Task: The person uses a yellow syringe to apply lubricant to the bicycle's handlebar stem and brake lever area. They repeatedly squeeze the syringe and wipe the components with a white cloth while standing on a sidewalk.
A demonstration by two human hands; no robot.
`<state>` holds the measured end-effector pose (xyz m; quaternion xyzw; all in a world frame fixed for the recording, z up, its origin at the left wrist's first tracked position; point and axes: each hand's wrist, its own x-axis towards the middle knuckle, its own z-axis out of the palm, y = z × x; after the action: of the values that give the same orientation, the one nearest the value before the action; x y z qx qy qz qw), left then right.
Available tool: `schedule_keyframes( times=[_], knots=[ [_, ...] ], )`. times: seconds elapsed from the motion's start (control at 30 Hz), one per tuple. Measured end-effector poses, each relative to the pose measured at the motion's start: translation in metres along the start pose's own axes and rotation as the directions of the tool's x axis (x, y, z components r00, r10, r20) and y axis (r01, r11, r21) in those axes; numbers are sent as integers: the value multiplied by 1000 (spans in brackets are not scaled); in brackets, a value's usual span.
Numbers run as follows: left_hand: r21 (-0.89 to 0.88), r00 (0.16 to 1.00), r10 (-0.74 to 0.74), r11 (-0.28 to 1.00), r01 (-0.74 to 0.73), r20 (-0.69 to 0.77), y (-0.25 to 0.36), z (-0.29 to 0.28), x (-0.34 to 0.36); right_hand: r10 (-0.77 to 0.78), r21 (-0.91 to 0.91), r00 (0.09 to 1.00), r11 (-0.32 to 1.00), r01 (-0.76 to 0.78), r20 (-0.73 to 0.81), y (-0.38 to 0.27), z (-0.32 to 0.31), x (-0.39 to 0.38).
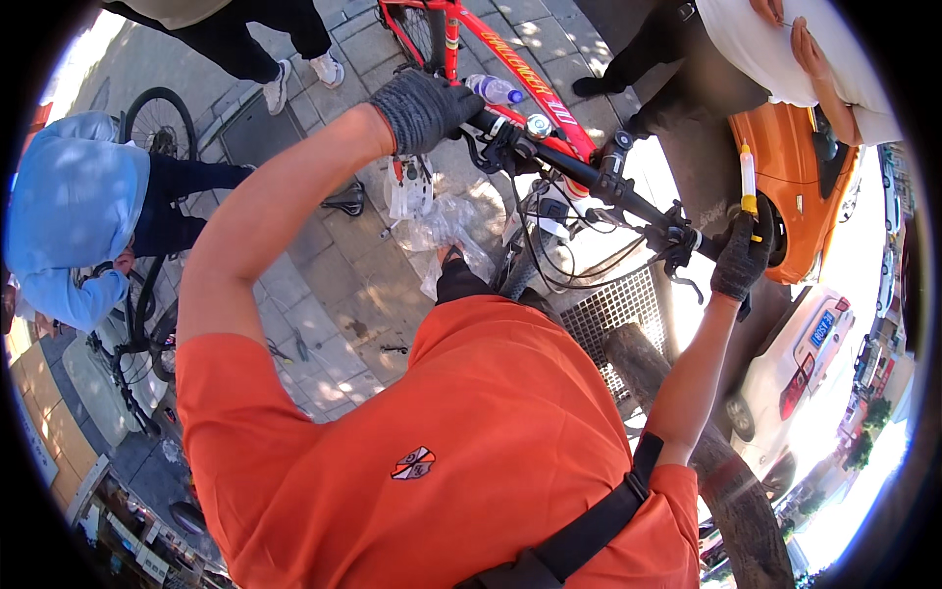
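Observation:
My left hand (422, 110), in a dark grey knit glove, is closed around the left end of the handlebar (628, 191) of a red bicycle (530, 83). At the other end of the bar, my gloved right hand (743, 257) is closed on a slim clear tube (749, 182) with a yellow tip and yellow base. The tube points up, away from me. Whether this hand also grips the bar is hard to see. A silver bell (538, 126), brake levers and looping black cables (579, 280) sit between my hands.
A clear bottle with a purple cap (496, 90) is beside the frame. Plastic wrapping (456, 231) and a loose saddle (345, 198) lie on the paving. People stand left and right; a blue-sleeved person (78, 216) is at another bicycle. An orange car (785, 187) is parked to the right.

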<state>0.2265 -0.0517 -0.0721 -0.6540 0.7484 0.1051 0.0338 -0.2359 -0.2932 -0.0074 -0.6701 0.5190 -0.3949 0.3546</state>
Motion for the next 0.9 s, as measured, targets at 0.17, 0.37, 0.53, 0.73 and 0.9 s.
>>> schedule_keyframes(
  times=[0.17,0.37,0.53,0.73,0.9],
  knots=[
    [-385,993,-116,918,98,-23,-14,-22,-13,-24,-24,999,999,24,-23,-8,4,-4],
    [31,985,0,999,6,-174,0,13,-18,-6,-11,999,1000,6,-32,-5,2,-4],
    [52,989,-18,998,26,-147,-1,12,-2,21,-5,999,1000,-21,-44,-8,6,-4],
    [-221,994,-103,970,97,-18,-7,-5,-8,-38,-20,998,999,37,-46,-7,6,-5],
    [-37,991,38,998,-43,-127,0,-8,-27,-50,-12,997,999,50,-50,0,3,-5]
  ],
)
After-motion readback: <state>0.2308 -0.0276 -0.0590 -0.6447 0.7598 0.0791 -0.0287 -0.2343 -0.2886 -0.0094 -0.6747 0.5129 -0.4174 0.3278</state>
